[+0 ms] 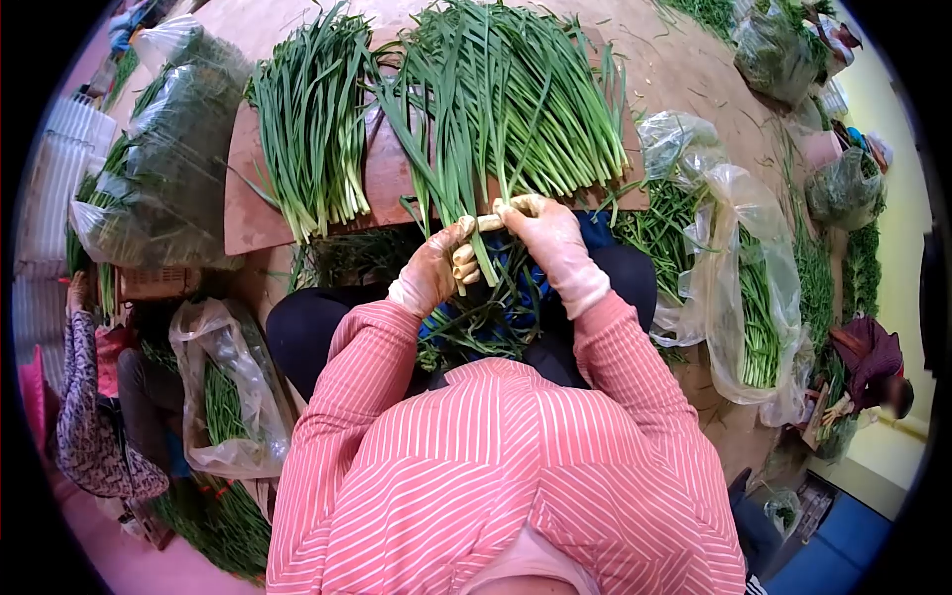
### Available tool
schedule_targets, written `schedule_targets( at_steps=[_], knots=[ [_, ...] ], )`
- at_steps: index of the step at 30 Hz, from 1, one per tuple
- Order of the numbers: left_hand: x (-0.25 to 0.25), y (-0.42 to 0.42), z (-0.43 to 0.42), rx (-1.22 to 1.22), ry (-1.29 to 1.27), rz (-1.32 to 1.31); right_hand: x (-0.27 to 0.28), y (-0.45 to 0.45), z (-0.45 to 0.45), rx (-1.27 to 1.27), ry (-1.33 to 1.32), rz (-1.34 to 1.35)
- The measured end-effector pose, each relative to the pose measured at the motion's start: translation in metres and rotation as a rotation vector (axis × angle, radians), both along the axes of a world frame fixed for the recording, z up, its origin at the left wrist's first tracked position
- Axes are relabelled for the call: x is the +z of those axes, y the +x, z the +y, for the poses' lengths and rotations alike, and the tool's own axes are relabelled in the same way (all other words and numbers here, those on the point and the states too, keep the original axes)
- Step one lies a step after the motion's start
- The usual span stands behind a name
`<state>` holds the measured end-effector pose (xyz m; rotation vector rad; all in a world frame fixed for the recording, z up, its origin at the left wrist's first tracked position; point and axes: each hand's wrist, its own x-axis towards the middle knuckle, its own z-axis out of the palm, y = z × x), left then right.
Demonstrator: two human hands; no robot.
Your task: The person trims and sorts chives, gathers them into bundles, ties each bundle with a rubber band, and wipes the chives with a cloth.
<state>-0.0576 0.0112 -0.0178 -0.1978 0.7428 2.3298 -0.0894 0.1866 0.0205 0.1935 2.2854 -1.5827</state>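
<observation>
Both my hands wear pale, stained gloves and meet over my lap at the near edge of a brown board (238, 213). Garlic chives (451, 169) pass through my left hand (436, 263), whose fingers are curled round their pale stem ends. My right hand (545, 238) pinches the base of a chive stem close beside it. Ahead, a large pile of garlic chives (555, 119) lies on the board with its stem ends toward me. A smaller bunch (312, 129) rests to its left. Loose leaf scraps (476, 332) cover my lap.
Clear plastic bags of greens stand at the left (178, 149), near left (233, 397) and right (754, 288). A person in a patterned sleeve (84, 397) sits at the left. Another person in dark red (868, 357) works at the far right. Loose greens (659, 238) lie right of the board.
</observation>
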Motion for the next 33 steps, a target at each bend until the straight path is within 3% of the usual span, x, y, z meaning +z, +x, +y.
schedule_targets(
  at_steps=[2, 4, 10, 12, 15, 18, 20, 30, 33],
  knots=[
    [-0.010, -0.001, 0.000, 0.053, 0.010, -0.049, 0.011, 0.014, 0.007, 0.018, 0.018, -0.125],
    [-0.010, -0.003, 0.001, 0.002, 0.080, 0.017, -0.015, 0.029, 0.016, 0.087, -0.198, -0.170],
    [-0.007, -0.004, 0.007, -0.033, -0.079, 0.061, -0.005, 0.053, 0.006, 0.032, -0.347, -0.392],
    [-0.019, -0.005, 0.010, -0.041, -0.236, 0.054, 0.001, 0.053, 0.005, 0.115, -0.298, -0.377],
    [0.000, -0.003, 0.007, -0.065, -0.232, 0.079, 0.003, 0.055, 0.004, 0.081, -0.464, -0.387],
    [-0.001, -0.005, 0.002, -0.070, -0.161, 0.156, 0.000, 0.051, 0.011, 0.087, -0.437, -0.389],
    [0.000, -0.002, 0.000, 0.047, -0.176, 0.121, 0.002, 0.051, 0.017, 0.096, -0.469, -0.390],
    [0.007, -0.001, 0.007, 0.138, -0.116, 0.107, -0.014, 0.060, 0.032, 0.022, -1.067, -0.409],
    [-0.001, -0.005, -0.003, 0.359, -0.122, 0.074, -0.016, 0.059, 0.037, 0.041, -1.174, -0.405]
  ],
)
